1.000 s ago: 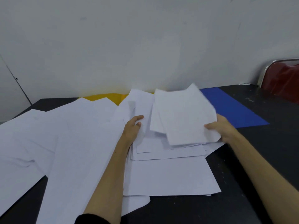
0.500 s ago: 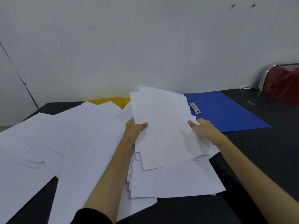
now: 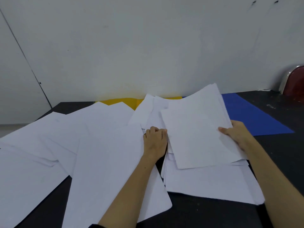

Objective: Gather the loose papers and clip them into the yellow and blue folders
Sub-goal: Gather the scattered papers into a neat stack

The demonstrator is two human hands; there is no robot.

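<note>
Stack of papers point(image 3: 199, 129): a partial bundle, far edge tipped up off the table, near edge resting on the sheets below. Held this way, I judge, so the edges can be squared before it goes to a folder.

Right hand point(image 3: 238, 135) grasps the stack at its right edge, thumb on top, fingers underneath and out of sight. It carries the weight and sets the tilt.

Left hand point(image 3: 155, 142) sits at the stack's left edge, fingers curled in toward the paper. I cannot tell whether it pinches the bundle or only presses against the side to align it; the fingertips are hidden.

Beneath and nearer than both hands: a lower pile point(image 3: 210, 183), flat, not yet taken up.

Left of the left hand: loose sheets point(image 3: 65, 145) fanned wide and overlapping, well apart from the bundle. Most of the gathering looks undone.

Beyond the right hand: blue folder point(image 3: 250, 116), lying flat, partly covered by the raised stack. No clip visible from here. Beyond the left hand: yellow folder point(image 3: 121, 102), mostly buried under paper against the wall point(image 3: 148, 46); only a strip shows.

Dark table point(image 3: 279, 153) bare to the right of the right hand, room to set a squared bundle down.

Judgement: early gathering stage; nothing clipped yet.
</note>
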